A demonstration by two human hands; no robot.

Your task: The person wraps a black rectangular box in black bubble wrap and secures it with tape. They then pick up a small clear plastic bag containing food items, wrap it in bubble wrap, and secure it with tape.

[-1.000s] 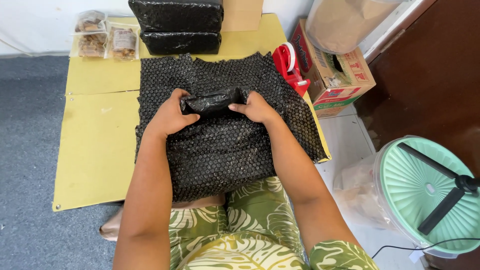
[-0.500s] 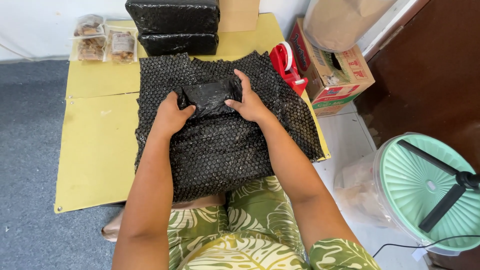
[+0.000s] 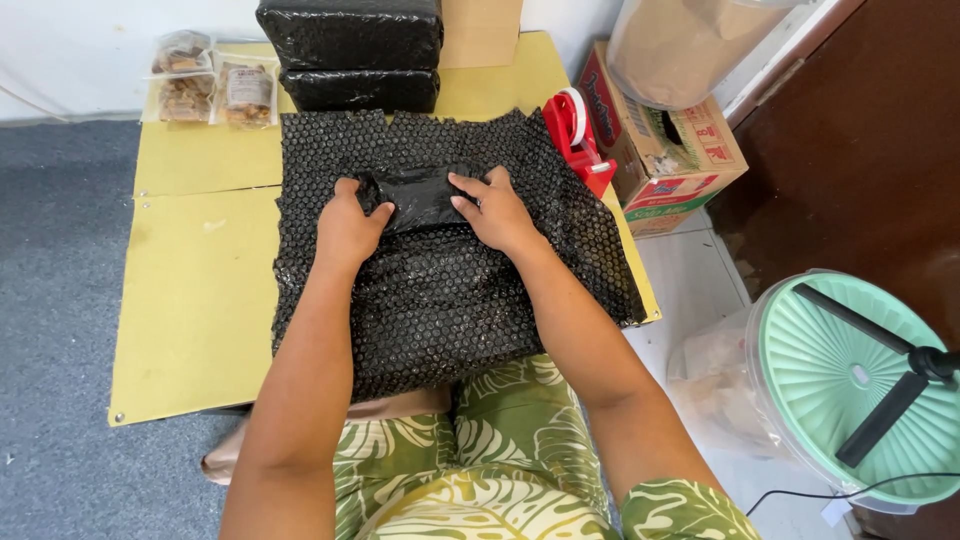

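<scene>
Head view: your hands press a small black parcel (image 3: 418, 195) onto the black bubble wrap sheet (image 3: 450, 290) spread over the yellow counter (image 3: 195, 300). Your left hand (image 3: 348, 225) grips the parcel's left end, fingers curled; your right hand (image 3: 495, 208) lies flat on its right end, fingers spread. The sheet lies open, not yet folded over. Two wrapped bundles (image 3: 350, 50) stand stacked behind, and a red tape dispenser (image 3: 575, 135) waits unused.

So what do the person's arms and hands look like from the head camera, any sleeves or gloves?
No gloves: the left hand and right hand are bare, with no rings, watch or bracelet showing. Both forearms are uncovered up to the frame's lower edge. The only clothing in view is a green garment with a pale leaf print over the lap.
</scene>
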